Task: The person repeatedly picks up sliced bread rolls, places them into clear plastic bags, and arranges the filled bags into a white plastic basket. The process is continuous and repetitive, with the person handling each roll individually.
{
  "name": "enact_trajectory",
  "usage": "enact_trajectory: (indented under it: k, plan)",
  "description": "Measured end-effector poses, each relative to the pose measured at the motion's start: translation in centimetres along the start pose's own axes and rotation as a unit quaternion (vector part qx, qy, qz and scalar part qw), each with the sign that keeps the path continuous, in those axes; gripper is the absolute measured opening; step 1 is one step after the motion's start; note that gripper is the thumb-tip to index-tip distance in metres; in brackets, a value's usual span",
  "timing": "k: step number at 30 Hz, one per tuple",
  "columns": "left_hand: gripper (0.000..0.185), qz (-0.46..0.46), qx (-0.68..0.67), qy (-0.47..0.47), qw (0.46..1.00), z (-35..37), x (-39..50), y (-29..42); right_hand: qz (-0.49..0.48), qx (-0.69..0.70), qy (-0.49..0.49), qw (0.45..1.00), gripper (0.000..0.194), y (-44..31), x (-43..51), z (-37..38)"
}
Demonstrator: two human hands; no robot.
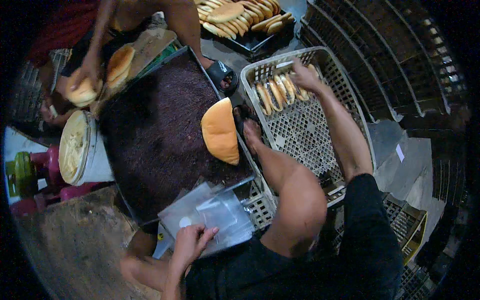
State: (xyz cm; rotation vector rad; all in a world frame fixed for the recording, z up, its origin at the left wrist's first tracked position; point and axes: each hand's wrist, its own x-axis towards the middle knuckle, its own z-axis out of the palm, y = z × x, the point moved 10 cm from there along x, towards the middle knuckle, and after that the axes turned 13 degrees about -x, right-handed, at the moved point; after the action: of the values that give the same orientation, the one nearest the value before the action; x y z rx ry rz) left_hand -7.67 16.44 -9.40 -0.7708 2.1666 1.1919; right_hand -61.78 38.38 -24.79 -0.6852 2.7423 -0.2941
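My left hand (193,240) rests at the lower edge of a pile of clear plastic bags (221,217), fingers curled; whether it grips one is unclear. My right hand (305,77) reaches into a plastic crate (365,150), at the end of a row of filled, apparently bagged buns (275,93) standing on edge; its fingers are blurred. Between my hands, one half-round bun (221,131) lies on the right side of a large metal tray of dark brown, crumbly filling (161,112).
A co-worker's hand (84,75) holds a bun (80,93) at upper left, above a white tub of pale cream (73,148). More buns (225,15) fill a black tray at the top. Dark stacked crates (375,56) stand right. The co-worker's sandalled foot (225,77) is between tray and crate.
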Motion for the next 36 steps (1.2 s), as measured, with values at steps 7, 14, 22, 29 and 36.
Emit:
enact_trajectory:
  k: [7,14,22,29,36]
  plan:
    - [0.034,0.282,-0.146,0.243,0.917,-7.2,-6.4,7.4,-0.518,0.155,-0.098,0.835,0.036,-37.6,-36.5,-14.0]
    - [0.074,0.216,-0.598,0.044,0.771,-4.3,-3.7,4.6,-0.163,0.652,-0.118,0.731,0.016,-33.4,-36.7,-13.6]
    - [0.033,0.306,-0.67,0.284,0.614,-11.0,-7.1,2.2,-0.066,0.677,-0.056,0.731,0.02,-33.1,-42.5,-11.7]
    - [0.037,0.203,-0.721,0.532,0.395,-17.5,-10.9,-10.0,-0.157,0.477,0.101,0.859,0.033,-39.9,-32.4,-9.5]
    - [0.073,0.196,-0.753,0.488,0.396,-18.0,-9.9,-19.3,-0.072,0.125,0.222,0.964,0.097,-48.5,-22.2,-1.9]
